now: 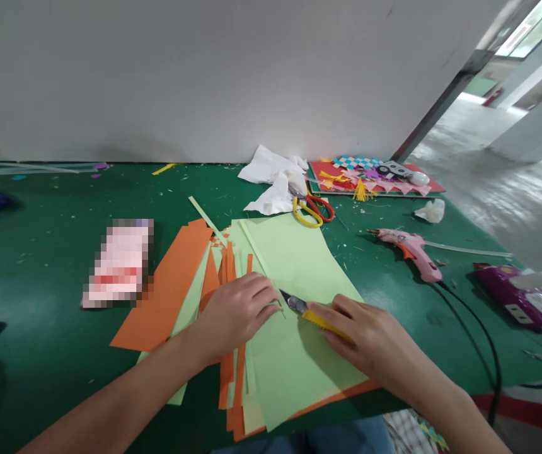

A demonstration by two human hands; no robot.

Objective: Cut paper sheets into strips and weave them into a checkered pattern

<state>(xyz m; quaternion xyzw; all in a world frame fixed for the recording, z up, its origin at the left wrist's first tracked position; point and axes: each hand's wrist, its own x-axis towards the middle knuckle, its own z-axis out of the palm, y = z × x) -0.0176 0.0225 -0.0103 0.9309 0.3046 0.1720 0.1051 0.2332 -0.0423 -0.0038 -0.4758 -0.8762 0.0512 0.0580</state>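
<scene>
My right hand (363, 334) grips a yellow utility knife (325, 321), its dark blade tip on a light green paper sheet (309, 359). Just left of the blade, my left hand (240, 309) has its fingers curled together on a narrow light green paper strip (254, 244) along the sheet's left side. How firmly the fingertips pinch it is partly hidden. Beneath my left wrist lie several orange paper strips (226, 372). A wide orange paper piece (171, 287) rests to the left, overlapping more green paper.
Scissors with red and yellow handles (309, 217) lie beyond the sheet by crumpled white tissue (273, 180). At right are a pink glue gun (410, 249) with a black cord and a purple packet (519, 296). A blurred-out pink item (120, 265) is at left.
</scene>
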